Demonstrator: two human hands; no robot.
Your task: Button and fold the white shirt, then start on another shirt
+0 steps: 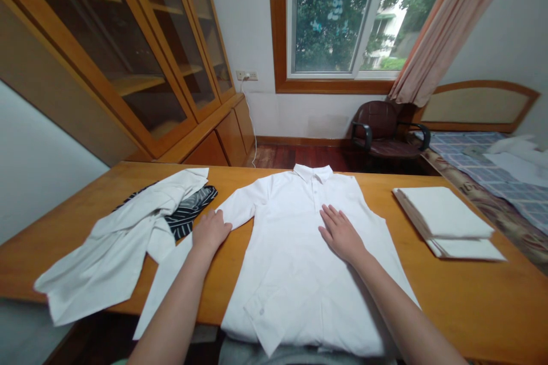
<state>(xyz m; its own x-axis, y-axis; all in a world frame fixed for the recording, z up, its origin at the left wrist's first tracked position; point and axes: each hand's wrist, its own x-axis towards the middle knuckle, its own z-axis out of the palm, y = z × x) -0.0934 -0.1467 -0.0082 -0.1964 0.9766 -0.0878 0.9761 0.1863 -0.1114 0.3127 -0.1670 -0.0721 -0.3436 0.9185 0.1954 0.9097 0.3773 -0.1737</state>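
Note:
A white collared shirt (291, 251) lies front up on the wooden table, its collar at the far edge and its hem at the near edge. One sleeve (240, 205) stretches out to the left and bends down toward the near edge. My left hand (212, 231) is closed over that sleeve at the bend, fingers curled on the cloth. Flat on the shirt's chest, just below the button placket, rests my right hand (341, 234) with its fingers stretched out. The other sleeve's cuff (263, 313) shows near the hem, lying across the shirt front.
Left of the shirt lies a crumpled white garment (115, 245) over a black-and-white striped cloth (190, 214). Folded white cloths (445, 214) are stacked on the table (471, 308) at right. Beyond stand a glass-door cabinet (171, 57), an office chair (379, 125) and a bed (483, 148).

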